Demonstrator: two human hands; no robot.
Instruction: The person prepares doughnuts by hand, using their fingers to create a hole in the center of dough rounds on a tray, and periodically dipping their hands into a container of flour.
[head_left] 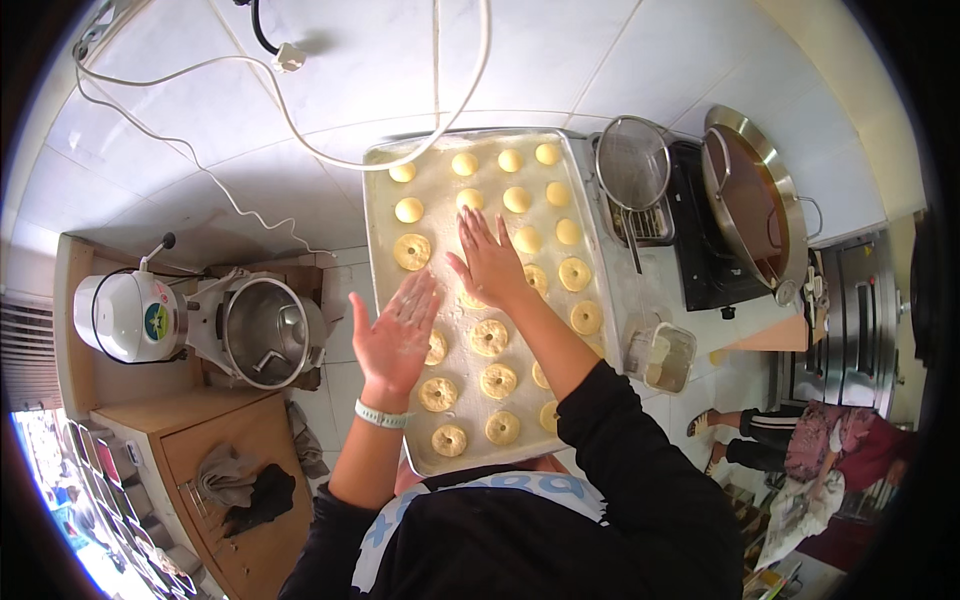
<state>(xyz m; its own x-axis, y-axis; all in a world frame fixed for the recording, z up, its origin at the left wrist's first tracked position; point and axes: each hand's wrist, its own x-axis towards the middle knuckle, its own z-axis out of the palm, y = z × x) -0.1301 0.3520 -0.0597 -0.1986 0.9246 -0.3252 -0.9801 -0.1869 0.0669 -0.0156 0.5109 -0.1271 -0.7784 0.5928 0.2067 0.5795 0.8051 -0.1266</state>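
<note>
My left hand (393,335), dusted with flour, is open with the palm turned up over the left part of a metal tray (387,228). My right hand (490,262) lies palm down with fingers stretched, over or on the dough in the middle; what is under it is hidden. The tray holds several smooth pale dough balls (516,199) in its back rows and several flattened dough rings (498,380) toward me.
Right are a wire strainer (632,162), black stove (700,260), large pot of brown liquid (755,200) and plastic container (668,360). Left is a white mixer (130,315) with steel bowl (268,330). A cable (330,160) loops behind. Another person (820,450) is lower right.
</note>
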